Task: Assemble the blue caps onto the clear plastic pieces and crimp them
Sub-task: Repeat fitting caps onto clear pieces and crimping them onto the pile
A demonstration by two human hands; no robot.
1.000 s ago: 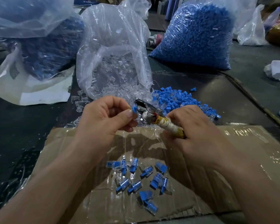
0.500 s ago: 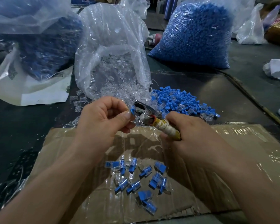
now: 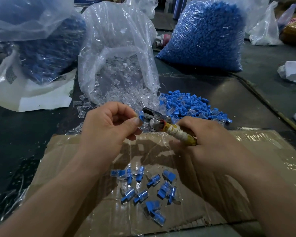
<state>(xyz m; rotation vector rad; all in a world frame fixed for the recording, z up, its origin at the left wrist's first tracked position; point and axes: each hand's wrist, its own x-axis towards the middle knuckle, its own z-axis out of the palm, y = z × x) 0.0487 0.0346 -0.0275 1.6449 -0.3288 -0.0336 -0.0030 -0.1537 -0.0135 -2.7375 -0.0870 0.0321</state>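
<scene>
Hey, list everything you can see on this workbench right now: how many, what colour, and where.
Table: one, dark, under everything.
Cardboard sheet: one, brown, taped over, nearest the person.
Capped pieces: about a dozen, blue and clear, scattered on the cardboard.
Loose blue caps: one heap, blue, just beyond the cardboard.
Clear bag: one, transparent, holding clear pieces, centre back.
Full blue bag: one, blue contents, back right.
Second blue bag: one, blue contents, back left.
White sheet: one, white, under that bag.
Crimping tool: one, metal head, yellowish wrapped handle, above the cardboard.
Held piece: one, blue-capped, at the tool's head.
Left hand: pinches the held piece.
Right hand: holds the tool's handle.
</scene>
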